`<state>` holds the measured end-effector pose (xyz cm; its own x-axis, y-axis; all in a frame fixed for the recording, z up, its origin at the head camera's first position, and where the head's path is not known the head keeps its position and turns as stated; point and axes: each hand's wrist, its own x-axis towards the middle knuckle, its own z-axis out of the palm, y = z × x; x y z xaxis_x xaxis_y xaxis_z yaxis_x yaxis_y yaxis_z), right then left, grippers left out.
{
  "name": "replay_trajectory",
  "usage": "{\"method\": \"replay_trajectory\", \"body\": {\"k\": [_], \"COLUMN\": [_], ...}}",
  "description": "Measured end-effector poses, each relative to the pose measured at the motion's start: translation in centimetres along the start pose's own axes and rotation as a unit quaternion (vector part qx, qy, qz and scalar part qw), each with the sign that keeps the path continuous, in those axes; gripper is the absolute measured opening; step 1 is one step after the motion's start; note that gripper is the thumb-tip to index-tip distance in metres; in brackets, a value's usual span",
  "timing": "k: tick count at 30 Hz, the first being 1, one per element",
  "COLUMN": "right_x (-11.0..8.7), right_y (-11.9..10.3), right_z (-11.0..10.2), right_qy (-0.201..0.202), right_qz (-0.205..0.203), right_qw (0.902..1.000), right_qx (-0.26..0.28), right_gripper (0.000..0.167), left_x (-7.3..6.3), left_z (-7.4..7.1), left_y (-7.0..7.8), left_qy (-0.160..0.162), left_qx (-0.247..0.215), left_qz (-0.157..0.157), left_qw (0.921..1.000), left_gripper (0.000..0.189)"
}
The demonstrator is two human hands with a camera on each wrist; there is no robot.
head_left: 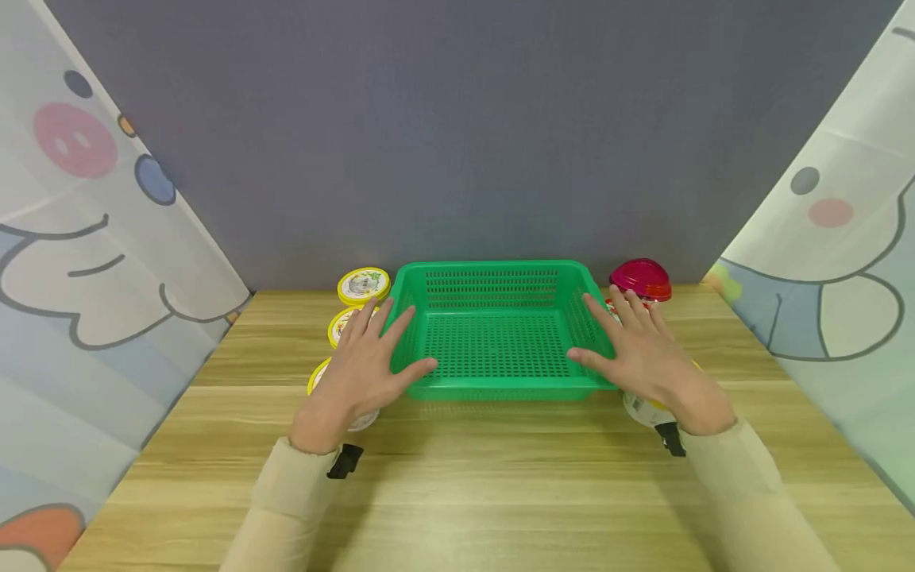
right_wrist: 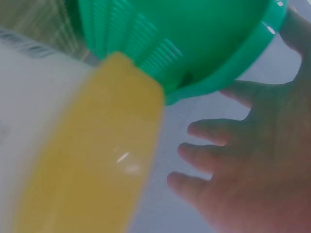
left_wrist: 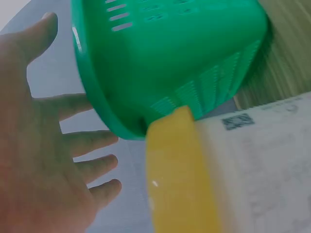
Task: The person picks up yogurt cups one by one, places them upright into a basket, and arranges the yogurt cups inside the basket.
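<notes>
A green perforated plastic basket (head_left: 493,384) sits on the table, nothing visible inside it. My left hand (head_left: 357,369), fingers spread, hovers at its left side, thumb over the near left corner. On the opposite side my right hand (head_left: 646,353) is likewise spread, thumb and index finger over the right rim. Both wrist views show straight fingers beside the basket rim (left_wrist: 92,92), gripping nothing; whether any fingertip touches it I cannot tell. Below the left palm stands a white tub with a yellow lid (left_wrist: 180,179); another yellow-lidded tub (right_wrist: 102,145) is under the right hand, partly hidden.
Left of the basket, yellow-lidded tubs (head_left: 364,285) stand in a row, partly covered by the left hand. At the back right is a red domed container (head_left: 641,278), with a red-and-white item partly hidden before it. A grey panel (head_left: 486,135) rises behind the wooden table (head_left: 486,492).
</notes>
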<state>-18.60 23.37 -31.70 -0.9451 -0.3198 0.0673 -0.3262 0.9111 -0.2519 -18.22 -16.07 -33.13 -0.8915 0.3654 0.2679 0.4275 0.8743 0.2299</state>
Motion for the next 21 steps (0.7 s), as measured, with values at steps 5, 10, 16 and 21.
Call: {"method": "replay_trajectory", "body": {"k": [5, 10, 16, 21], "right_x": [-0.3, -0.8, -1.4, -2.0], "right_y": [0.2, 0.5, 1.3, 1.8], "right_z": [0.5, 0.6, 0.3, -0.3], "right_qy": [0.003, 0.004, -0.002, -0.014], "right_qz": [-0.016, -0.025, -0.006, 0.005], "right_qw": [0.9999, 0.9997, 1.0, 0.9998], "right_qx": [-0.002, -0.002, -0.002, 0.01], "right_gripper": [0.092, 0.092, 0.095, 0.097], "left_x": [0.2, 0.2, 0.2, 0.1], "left_z": [0.2, 0.6, 1.0, 1.1], "left_y": [0.3, 0.7, 1.4, 1.6], "left_qy": [0.014, 0.001, -0.025, -0.032], "left_qx": [-0.006, -0.004, -0.002, 0.001], "left_qz": [0.023, 0.039, 0.044, 0.046], "left_qw": [0.9996, 0.9992, 0.9987, 0.9984], "left_gripper": [0.087, 0.087, 0.085, 0.081]}}
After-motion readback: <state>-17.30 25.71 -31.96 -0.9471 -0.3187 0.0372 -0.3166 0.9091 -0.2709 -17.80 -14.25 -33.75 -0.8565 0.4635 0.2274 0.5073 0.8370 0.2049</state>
